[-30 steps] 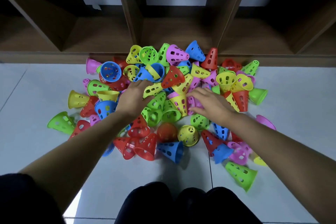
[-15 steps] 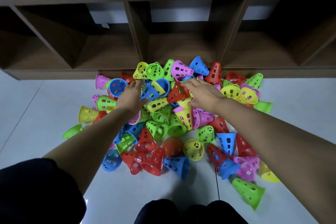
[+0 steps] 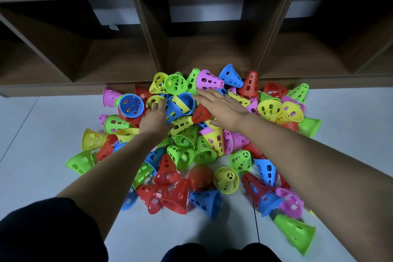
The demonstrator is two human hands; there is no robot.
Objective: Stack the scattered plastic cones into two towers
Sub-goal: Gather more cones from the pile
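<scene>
Noted at the back: a brown shelf [image 3: 208,53] of open compartments, standing on a pale tiled floor [image 3: 38,134]. Found on that floor, hard against the shelf foot: one loose pile [image 3: 191,149] of holed plastic cones in red, blue, green, yellow and pink. Lying on their sides, mouth up or part-nested, with strays toward the near side. No tower begun anywhere in view; judged to be the very opening of the task.

Seen reaching over the far part of the pile: both bare arms. Right hand [image 3: 224,109] laid flat, fingers straight and released, grasping nothing, fingertips just short of a pink cone [image 3: 209,80], palm over a red cone [image 3: 200,114]. Left hand [image 3: 154,121] likewise unclenched, fingers loosely extended onto a blue cone [image 3: 173,110] and touching a yellow rim [image 3: 153,100]; no cone seen enclosed.

Judged step in hand: choosing a first cone for each hand.

Recommended:
- Take cones lying free on top, not ones pinned beneath others, to avoid dragging the heap.
- Pinch at the wide rim or across the narrow end, never through the holes.
- Set each first cone mouth down on bare tile, well apart from the pile and from each other, as two bases.
- Seat later cones straight down until snug.
- Check part-nested pairs before lifting; carry as one only if aligned.

Risk: tilted seating, leaning towers.
</scene>
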